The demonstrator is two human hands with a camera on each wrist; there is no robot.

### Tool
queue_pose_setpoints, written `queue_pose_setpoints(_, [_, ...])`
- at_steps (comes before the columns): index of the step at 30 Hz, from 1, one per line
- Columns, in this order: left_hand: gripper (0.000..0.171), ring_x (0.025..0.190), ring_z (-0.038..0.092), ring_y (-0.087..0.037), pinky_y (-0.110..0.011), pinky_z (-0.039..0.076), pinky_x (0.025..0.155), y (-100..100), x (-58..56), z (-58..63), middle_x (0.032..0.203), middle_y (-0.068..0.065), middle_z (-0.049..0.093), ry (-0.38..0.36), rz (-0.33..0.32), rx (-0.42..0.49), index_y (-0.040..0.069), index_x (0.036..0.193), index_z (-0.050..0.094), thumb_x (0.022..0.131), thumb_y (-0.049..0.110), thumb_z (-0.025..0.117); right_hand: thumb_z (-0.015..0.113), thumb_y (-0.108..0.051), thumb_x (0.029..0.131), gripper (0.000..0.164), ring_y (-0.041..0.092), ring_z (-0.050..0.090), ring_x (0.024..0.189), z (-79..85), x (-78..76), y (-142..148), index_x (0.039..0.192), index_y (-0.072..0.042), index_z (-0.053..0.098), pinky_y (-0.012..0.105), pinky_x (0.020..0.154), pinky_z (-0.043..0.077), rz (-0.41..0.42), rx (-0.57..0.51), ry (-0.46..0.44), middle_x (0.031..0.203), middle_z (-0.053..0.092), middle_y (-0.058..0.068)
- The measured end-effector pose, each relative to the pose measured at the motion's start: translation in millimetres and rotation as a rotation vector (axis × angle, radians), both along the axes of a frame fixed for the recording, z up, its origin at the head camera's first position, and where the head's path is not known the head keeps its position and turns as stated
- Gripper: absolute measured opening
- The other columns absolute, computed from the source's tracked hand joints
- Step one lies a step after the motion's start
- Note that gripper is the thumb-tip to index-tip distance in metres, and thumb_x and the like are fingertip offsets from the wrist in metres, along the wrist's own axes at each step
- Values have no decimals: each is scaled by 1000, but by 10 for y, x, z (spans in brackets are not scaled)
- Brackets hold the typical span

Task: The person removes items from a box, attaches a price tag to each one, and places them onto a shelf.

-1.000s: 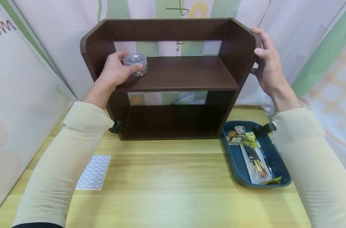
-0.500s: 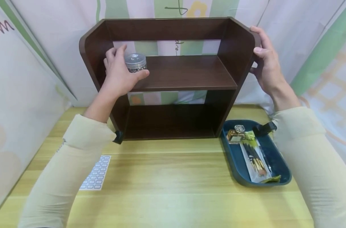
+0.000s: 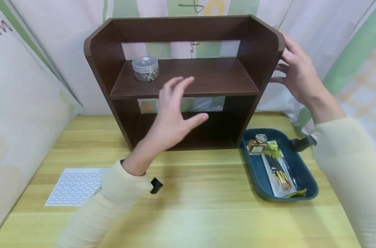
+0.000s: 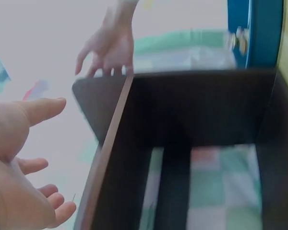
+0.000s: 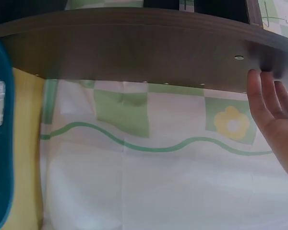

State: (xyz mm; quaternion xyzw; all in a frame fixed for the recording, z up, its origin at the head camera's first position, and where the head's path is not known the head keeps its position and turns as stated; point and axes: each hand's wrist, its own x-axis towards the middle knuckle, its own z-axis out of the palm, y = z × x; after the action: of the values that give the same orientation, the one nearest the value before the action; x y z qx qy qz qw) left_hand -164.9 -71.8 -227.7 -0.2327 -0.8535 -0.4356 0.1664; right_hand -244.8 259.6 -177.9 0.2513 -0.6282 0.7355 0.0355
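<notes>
A round clear jar (image 3: 146, 70) with a lid and small silvery pieces inside stands at the left of the upper board of a dark brown desktop shelf (image 3: 206, 75). My left hand (image 3: 174, 119) is in the air before the shelf, thumb and fingers spread, holding nothing. In the left wrist view that hand (image 4: 24, 167) shows beside the shelf frame. At the shelf's right side panel, my right hand (image 3: 302, 74) has its fingers at the outer face. The right wrist view shows fingertips (image 5: 266, 76) right at that panel, fingers nearly straight.
A blue tray (image 3: 256, 182) at the shelf's lower right holds a perfume bottle (image 3: 256, 146) and a packaged set of brushes (image 3: 278, 172). A printed label sheet (image 3: 73, 186) lies on the wooden table (image 3: 188, 213) at left. Patterned curtains (image 3: 45, 69) hang around it.
My left hand lets go of the jar, leaves it on the upper board and moves right and toward me. My right hand's thumb comes off the panel's front edge as the hand shifts slightly right.
</notes>
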Motion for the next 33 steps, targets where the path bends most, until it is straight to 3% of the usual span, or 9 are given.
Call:
queue_pose_setpoints(4, [83,139,26,-20,-45,38,110,200,107,-174,153,-6,30,-43,-87,-1,21,153,40,84,31,84,65,-26,96,59,34,61,106,-165,179,97,150,-11,47,37,81,59,-30,50,18,134,55,21])
queue_pose_setpoints(8, [80,137,31,-21,-45,40,109,374,160,-405,150,-7,35,-122,-168,9,21,152,42,84,30,84,55,-15,103,46,27,64,108,-383,379,300,147,-2,49,28,83,58,-69,176,94,135,58,18])
queue_pose_setpoints(11, [78,130,41,-22,-39,46,103,499,182,-591,147,-8,39,-177,-236,58,18,150,45,83,26,85,49,-9,104,42,14,68,102,-529,523,492,146,-6,51,18,84,54,-195,443,138,133,62,4])
queue_pose_setpoints(15, [74,119,50,-17,-30,52,92,670,198,-791,143,-6,44,-296,-309,137,16,147,48,83,22,85,58,-13,103,43,3,69,92,-738,691,707,145,-15,54,9,80,50,-385,787,107,125,65,-16])
queue_pose_setpoints(19, [70,115,52,-13,-26,54,87,835,185,-967,140,-3,48,-463,-343,233,18,147,50,85,21,83,65,-12,99,44,1,65,97,-1004,761,824,142,-10,55,9,81,49,-394,837,52,125,63,-18])
queue_pose_setpoints(22, [68,112,55,-13,-22,54,82,951,154,-1096,135,-3,51,-545,-350,299,16,145,51,85,20,83,67,-9,97,43,0,62,101,-1175,795,864,139,-9,57,8,83,48,-378,836,28,128,60,-18])
queue_pose_setpoints(26, [64,112,58,-18,-22,55,78,1097,102,-1231,133,-5,54,-596,-359,337,13,143,53,86,20,83,70,-8,95,45,-1,62,100,-1325,854,945,138,-7,57,8,83,48,-383,853,-13,126,59,-20])
queue_pose_setpoints(29, [61,111,60,-19,-22,55,75,1189,60,-1291,132,-3,56,-632,-345,360,13,140,55,86,19,82,71,-15,96,48,-6,60,98,-1391,892,1017,141,-10,55,8,80,46,-402,921,-77,126,58,-20])
queue_pose_setpoints(33, [58,101,61,-11,-23,55,72,1310,1,-1328,127,5,58,-678,-305,385,16,137,58,85,19,83,72,-24,96,55,-7,55,101,-1472,934,1108,146,-14,51,10,80,44,-401,1022,-138,136,56,-1])
